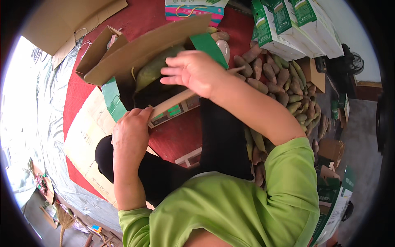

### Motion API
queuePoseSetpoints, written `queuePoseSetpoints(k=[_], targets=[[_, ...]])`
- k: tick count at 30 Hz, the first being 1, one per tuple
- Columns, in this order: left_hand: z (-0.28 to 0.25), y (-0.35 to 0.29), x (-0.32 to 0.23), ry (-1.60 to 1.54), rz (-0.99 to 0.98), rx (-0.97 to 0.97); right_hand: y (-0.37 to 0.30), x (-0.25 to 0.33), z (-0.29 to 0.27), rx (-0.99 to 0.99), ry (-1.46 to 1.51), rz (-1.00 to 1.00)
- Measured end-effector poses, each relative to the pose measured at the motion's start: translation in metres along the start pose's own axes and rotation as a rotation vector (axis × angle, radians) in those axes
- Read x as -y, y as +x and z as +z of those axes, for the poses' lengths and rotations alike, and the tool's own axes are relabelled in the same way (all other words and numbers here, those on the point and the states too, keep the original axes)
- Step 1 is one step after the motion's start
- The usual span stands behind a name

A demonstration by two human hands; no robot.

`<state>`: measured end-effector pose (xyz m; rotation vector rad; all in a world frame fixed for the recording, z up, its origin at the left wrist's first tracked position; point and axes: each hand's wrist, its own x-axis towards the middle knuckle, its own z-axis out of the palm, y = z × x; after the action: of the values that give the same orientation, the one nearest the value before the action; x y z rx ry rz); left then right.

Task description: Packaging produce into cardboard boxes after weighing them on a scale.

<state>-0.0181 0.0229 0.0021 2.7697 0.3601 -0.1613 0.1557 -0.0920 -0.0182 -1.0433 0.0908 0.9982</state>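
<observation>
Left hand (131,128) curled over near edge of open cardboard box (135,53), fingers closed on the front flap (175,108) with green printed patch. Right hand (192,71) above box opening, fingers spread wide, palm down, holding nothing visible; touching or just hovering over contents, cannot tell. Inside box: large green oblong fruit (154,68), papaya-like, lying tilted along the far wall, partly hidden under the right hand. Big brown lid flap raised behind it, green inner flap (210,47) at right end. Box resting on red mat (177,136) on floor, between black-trousered knees (222,140). Heap of reddish-brown and greenish sweet potatoes (284,86) just right of box, running down past right forearm. Stack of white-and-green cartons (296,24) behind heap, top right. Flattened cardboard sheets (88,136) left of left hand, silver tarp (45,107) further left. Pink-and-teal striped gift box (193,10) at top centre. Lime-green sleeves at bottom.
</observation>
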Motion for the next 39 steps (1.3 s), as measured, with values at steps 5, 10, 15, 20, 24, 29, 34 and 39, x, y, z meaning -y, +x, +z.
queuePoseSetpoints(k=[5,10,15,20,24,29,34,39], targets=[[-0.004,0.002,-0.002,-0.053,0.015,-0.036,-0.037,0.052,-0.032,0.133,-0.234,-0.393],[0.001,0.004,0.0,-0.055,-0.004,-0.015,-0.067,0.07,-0.111,-0.201,-0.387,-0.672],[0.002,0.005,-0.002,-0.088,0.003,-0.04,-0.061,0.006,-0.231,-0.624,-0.512,-0.535],[0.005,0.008,0.0,-0.057,0.025,-0.007,-0.052,-0.126,-0.362,-0.925,-0.639,-0.321],[0.004,0.008,0.002,-0.063,-0.013,0.047,-0.053,-0.199,-0.392,-0.953,-1.01,-0.152],[0.007,0.01,0.007,-0.056,-0.021,0.056,-0.032,-0.209,-0.392,-1.017,-1.27,-0.017],[0.004,0.009,0.0,-0.102,-0.081,0.042,0.001,-0.196,-0.385,-0.966,-1.409,0.031],[0.001,0.015,-0.008,-0.152,-0.029,0.038,0.023,-0.18,-0.38,-0.941,-1.474,0.347]])
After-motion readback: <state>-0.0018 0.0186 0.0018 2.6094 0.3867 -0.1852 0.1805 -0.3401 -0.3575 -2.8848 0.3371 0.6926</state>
